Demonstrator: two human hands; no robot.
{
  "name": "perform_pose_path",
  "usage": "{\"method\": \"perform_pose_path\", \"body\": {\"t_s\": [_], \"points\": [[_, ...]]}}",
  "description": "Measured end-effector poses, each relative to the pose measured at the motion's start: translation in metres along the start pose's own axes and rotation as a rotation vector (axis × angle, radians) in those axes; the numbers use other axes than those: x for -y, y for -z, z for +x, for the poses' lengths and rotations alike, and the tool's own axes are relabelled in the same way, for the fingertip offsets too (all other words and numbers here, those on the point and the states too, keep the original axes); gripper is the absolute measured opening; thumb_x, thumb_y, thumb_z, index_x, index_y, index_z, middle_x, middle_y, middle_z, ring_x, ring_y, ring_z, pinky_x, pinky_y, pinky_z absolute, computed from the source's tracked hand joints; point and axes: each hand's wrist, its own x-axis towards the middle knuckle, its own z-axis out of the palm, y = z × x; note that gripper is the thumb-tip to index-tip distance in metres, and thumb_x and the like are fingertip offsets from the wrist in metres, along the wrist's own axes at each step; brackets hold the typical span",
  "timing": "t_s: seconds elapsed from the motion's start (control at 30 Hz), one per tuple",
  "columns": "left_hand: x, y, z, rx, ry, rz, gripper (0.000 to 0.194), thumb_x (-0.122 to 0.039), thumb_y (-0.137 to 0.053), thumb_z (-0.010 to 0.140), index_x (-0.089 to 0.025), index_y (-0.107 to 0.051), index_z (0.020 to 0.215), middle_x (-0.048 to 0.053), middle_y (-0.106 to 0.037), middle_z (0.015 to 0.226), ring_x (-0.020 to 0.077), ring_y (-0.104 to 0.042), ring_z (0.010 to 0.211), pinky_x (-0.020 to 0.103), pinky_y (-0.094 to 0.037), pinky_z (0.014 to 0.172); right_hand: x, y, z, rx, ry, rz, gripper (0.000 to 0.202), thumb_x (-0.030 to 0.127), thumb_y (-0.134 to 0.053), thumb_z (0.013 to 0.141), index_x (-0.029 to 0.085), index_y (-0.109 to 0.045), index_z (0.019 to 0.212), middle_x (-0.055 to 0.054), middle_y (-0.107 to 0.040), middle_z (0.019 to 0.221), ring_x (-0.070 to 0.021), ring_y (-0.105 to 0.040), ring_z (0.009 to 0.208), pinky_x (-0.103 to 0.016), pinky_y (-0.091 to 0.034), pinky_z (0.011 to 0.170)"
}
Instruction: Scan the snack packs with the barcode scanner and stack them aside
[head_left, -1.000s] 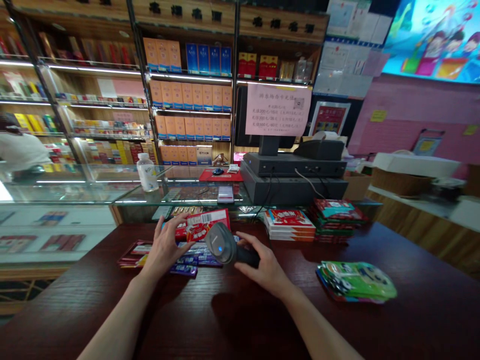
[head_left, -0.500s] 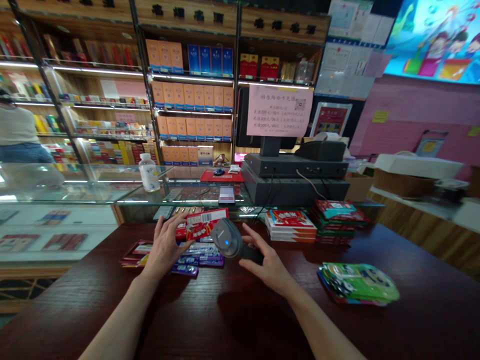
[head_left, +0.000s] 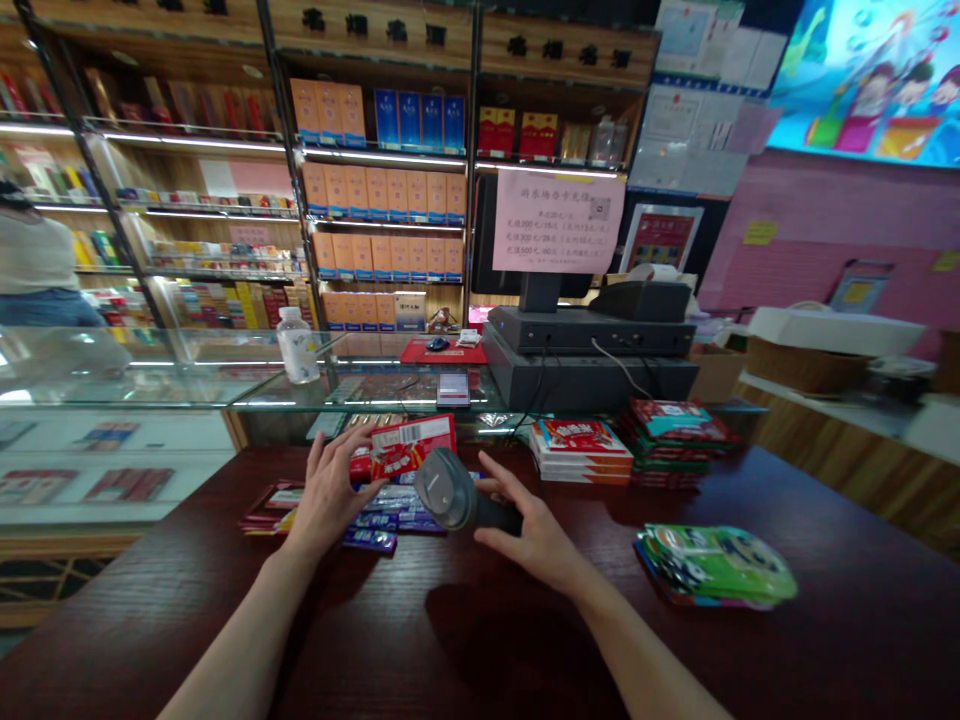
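Observation:
My left hand (head_left: 330, 492) holds a red box (head_left: 412, 446) by its left end, with the barcode side tilted up. My right hand (head_left: 529, 525) is closed round the handle of a dark barcode scanner (head_left: 446, 490), whose head is just below and right of the red box. Under and beside my left hand lie several purple packets (head_left: 371, 538) and some red packets (head_left: 274, 498). The scanner head hides part of the purple packets.
Stacked red boxes (head_left: 581, 455) and dark red packs (head_left: 679, 440) stand at the table's back right. Green packs (head_left: 720, 565) lie at the right. Behind are a glass counter with a bottle (head_left: 298, 345) and a cash register (head_left: 592, 340). A person (head_left: 41, 270) stands far left.
The scanner has shifted slightly left and down, its head tilting, and the blue light on it no longer shows. The red box has barely moved.

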Motion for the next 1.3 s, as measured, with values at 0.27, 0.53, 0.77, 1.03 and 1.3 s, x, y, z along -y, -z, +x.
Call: {"method": "perform_pose_path", "body": {"t_s": [0.27,0.53,0.77,1.03,1.3], "points": [[-0.003,0.001,0.000,-0.005,0.020,-0.022,0.053,-0.033,-0.070,0.084,-0.024,-0.043,0.129,0.014,-0.060,0.140,0.0294,-0.058,0.129,0.062,-0.023,0.121,0.003,-0.012,-0.003,0.261,0.033,-0.338,0.091,0.032,-0.081,0.077,0.038,-0.033,0.154,-0.003,-0.066,0.135,-0.0264,-0.061,0.121,-0.041,-0.040,0.104],[-0.004,0.001,0.001,-0.003,0.007,-0.046,0.055,-0.034,-0.072,0.083,-0.023,-0.043,0.128,0.014,-0.060,0.140,0.0295,-0.058,0.129,0.061,-0.022,0.121,-0.004,-0.023,-0.002,0.360,0.051,-0.458,0.094,0.034,-0.080,0.079,0.040,-0.027,0.156,-0.006,-0.060,0.142,-0.0290,-0.057,0.126,-0.044,-0.037,0.104],[-0.011,0.004,0.004,-0.010,-0.026,-0.069,0.048,-0.035,-0.070,0.085,-0.022,-0.045,0.124,0.014,-0.061,0.139,0.0278,-0.061,0.125,0.059,-0.024,0.121,0.002,-0.019,-0.002,0.277,0.092,-0.424,0.080,0.044,-0.076,0.082,0.037,-0.038,0.152,-0.007,-0.061,0.140,-0.0284,-0.057,0.124,-0.046,-0.038,0.105],[-0.015,-0.002,0.006,0.032,-0.090,-0.085,0.046,-0.034,-0.068,0.087,-0.024,-0.045,0.125,0.013,-0.061,0.140,0.0270,-0.058,0.129,0.057,-0.029,0.120,-0.019,-0.010,0.016,-0.442,-0.067,0.036,0.043,0.037,-0.056,0.094,0.025,-0.058,0.135,-0.012,-0.069,0.127,-0.0249,-0.065,0.114,-0.042,-0.051,0.096],[-0.016,-0.008,0.003,0.135,-0.061,-0.107,0.058,-0.029,-0.071,0.084,-0.027,-0.045,0.135,0.012,-0.057,0.145,0.0298,-0.060,0.121,0.050,-0.048,0.103,-0.032,-0.010,0.025,-0.331,-0.183,0.360,0.080,0.052,-0.071,0.083,0.026,-0.040,0.152,-0.014,-0.053,0.149,-0.0279,-0.055,0.133,-0.052,-0.040,0.113]]}}
